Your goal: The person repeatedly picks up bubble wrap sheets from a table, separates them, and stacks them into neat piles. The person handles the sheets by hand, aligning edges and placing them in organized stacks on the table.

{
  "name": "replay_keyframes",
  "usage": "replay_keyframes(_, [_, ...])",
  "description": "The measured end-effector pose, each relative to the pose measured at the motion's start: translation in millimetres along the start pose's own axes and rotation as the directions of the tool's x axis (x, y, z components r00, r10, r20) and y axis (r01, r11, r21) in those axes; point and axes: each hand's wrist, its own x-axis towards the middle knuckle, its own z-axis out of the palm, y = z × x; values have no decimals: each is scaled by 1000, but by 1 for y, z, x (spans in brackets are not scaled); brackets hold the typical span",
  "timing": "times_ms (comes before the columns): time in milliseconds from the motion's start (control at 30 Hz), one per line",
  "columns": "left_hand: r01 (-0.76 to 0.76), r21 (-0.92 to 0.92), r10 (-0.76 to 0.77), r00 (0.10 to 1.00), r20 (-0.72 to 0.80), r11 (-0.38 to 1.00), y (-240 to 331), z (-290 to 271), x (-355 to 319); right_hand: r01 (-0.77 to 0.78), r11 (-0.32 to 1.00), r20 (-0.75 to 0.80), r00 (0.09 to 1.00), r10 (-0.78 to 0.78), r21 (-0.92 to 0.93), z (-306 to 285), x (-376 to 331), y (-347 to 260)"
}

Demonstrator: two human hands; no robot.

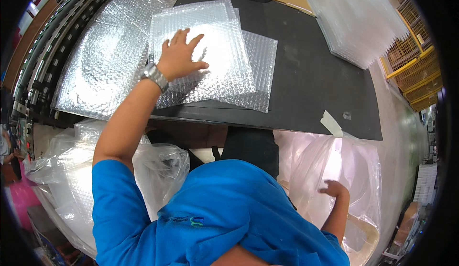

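Observation:
My left hand [180, 58], with a metal watch at the wrist, lies spread on a bubble wrap sheet [221, 27] on the dark table. Its fingers point away from me and grip nothing. Beneath that sheet, other bubble wrap pieces [264, 58] stick out at the right. Low on the right, my right hand [334, 188] hangs in front of a clear plastic bag [356, 158] taped to the table edge. Its fingers are loosely bent and a little apart, with nothing visible in them. Whether it touches the bag, I cannot tell.
A wide bubble wrap sheet [103, 55] covers the table's left part, beside black rollers [45, 58]. Stacked translucent sheets [358, 22] stand at the far right, near yellow mesh cages [416, 65]. Another clear bag [162, 168] hangs below the front edge at left.

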Motion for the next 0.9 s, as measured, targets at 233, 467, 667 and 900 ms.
replay_keyframes(233, [106,-91,-60,914,401,990,-9,-12,49,762,526,-807,550,-217,378,-163,-22,-215])
replay_keyframes(467, [127,-75,-115,982,152,989,-90,26,138,741,610,-700,277,-658,-281,-169,23,-318])
replay_keyframes(667, [181,30,-182,935,305,983,-109,70,179,848,474,-597,259,-760,-236,-167,43,-303])
replay_keyframes(900, [266,-91,-147,751,644,960,-76,50,167,794,582,-708,307,-636,-178,-167,40,-310])
